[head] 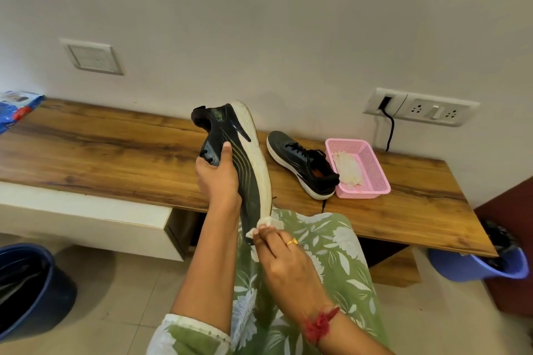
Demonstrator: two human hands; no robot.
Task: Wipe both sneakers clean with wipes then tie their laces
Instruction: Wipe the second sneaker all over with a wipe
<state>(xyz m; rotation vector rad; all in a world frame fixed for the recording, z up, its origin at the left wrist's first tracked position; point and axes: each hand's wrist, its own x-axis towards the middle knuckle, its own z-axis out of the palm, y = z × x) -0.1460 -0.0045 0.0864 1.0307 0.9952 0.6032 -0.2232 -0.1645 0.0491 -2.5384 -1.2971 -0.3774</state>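
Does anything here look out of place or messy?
Nothing damaged or spilled. The second sneaker on the bench has its heel against the pink basket, and the white sole of the held sneaker shows dark specks.

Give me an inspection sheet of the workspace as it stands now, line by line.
Surface: wooden bench against the wall, carrying the second sneaker and the basket.
Job's things: held sneaker lifted, heel up; second sneaker upright on the bench, touching the pink basket; wipe against the held sneaker's white sole near the toe.
Clutter: crumpled wipes in the basket; blue pack at the bench's left end.
Grippers: left hand grips the held sneaker's upper; right hand pinches the wipe.
Cables: black cable hangs from the socket panel.
Surroundings: left bucket and right bucket on the floor; switch plate on the wall.
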